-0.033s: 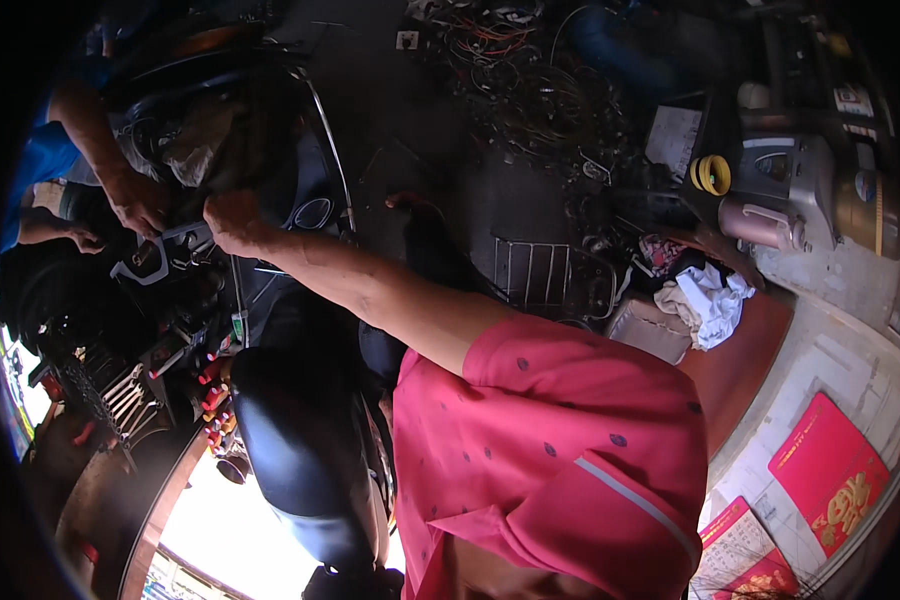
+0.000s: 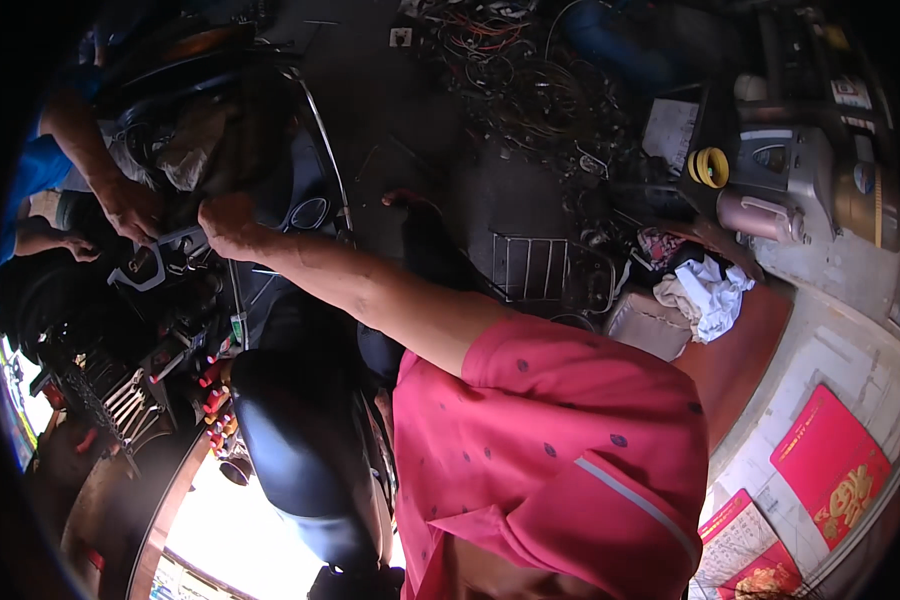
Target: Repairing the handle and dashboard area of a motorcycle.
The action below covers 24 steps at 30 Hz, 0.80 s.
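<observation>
My right hand (image 2: pixel 228 222) reaches far to the left on an outstretched arm from a pink sleeve. Its fingers are curled closed at the end of a dark grey strip (image 2: pixel 182 236); what lies inside them is hidden. Close beside it is a co-worker's hand (image 2: pixel 132 208), at the strip's other end. That person's second hand (image 2: pixel 73 245) is further left, below a blue sleeve (image 2: pixel 38 175). A grey angular bracket (image 2: pixel 140 277) sits just under the strip, among dark machine parts. My left hand is out of sight.
A long dark padded seat (image 2: pixel 295 450) lies below my arm. Left of it are red-handled tools (image 2: pixel 215 400) and several wrenches (image 2: pixel 130 400). Tangled cables (image 2: pixel 540 100) and a wire rack (image 2: pixel 532 266) are on the floor. A box (image 2: pixel 650 325), white cloth (image 2: pixel 712 300) and pink jug (image 2: pixel 760 217) stand right.
</observation>
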Tool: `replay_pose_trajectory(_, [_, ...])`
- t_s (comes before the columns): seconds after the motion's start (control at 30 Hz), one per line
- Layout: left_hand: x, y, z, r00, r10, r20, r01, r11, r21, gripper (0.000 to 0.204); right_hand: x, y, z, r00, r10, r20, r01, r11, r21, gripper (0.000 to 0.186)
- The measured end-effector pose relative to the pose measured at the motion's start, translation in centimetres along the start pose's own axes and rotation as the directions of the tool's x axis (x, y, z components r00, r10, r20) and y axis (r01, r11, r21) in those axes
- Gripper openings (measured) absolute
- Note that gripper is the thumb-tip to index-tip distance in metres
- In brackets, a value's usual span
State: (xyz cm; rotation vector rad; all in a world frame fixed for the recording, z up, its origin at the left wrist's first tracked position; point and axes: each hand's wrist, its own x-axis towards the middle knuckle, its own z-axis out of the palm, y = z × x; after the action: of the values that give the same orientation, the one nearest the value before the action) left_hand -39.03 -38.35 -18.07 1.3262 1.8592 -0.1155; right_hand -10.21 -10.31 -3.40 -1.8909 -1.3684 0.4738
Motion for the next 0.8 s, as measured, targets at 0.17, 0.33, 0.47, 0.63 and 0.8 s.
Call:
replay_pose_trajectory(0.17, [4.0,6.2,-4.9,0.979,0.183,-0.094,-0.184,0.983,-0.009,0.033,0.6,-0.3,-0.1,0.991,0.071,0.109,-0.064,0.995,-0.073,0.012])
replay_pose_trajectory(0.33, [7.0,11.5,-10.9,0.895,0.363,-0.259,-0.358,0.931,0.067,0.034,0.5,-0.2,0.3,1.000,0.002,0.020,-0.004,0.996,0.089,0.007])
replay_pose_trajectory(0.47, [10.0,13.0,-16.4,0.816,0.461,-0.349,-0.411,0.887,0.209,0.036,0.6,-0.4,0.5,0.998,-0.062,-0.010,0.063,0.993,0.103,0.009])
replay_pose_trajectory(0.63, [16.2,18.6,-24.0,0.723,0.632,-0.277,-0.468,0.745,0.476,0.039,0.3,-0.3,-0.7,0.997,0.028,0.068,-0.029,1.000,0.009,0.006])
replay_pose_trajectory(0.8, [18.0,23.9,-28.7,0.652,0.713,-0.258,-0.457,0.641,0.617,0.043,0.2,-0.5,-0.5,0.999,0.045,-0.006,-0.045,0.995,-0.089,0.005])
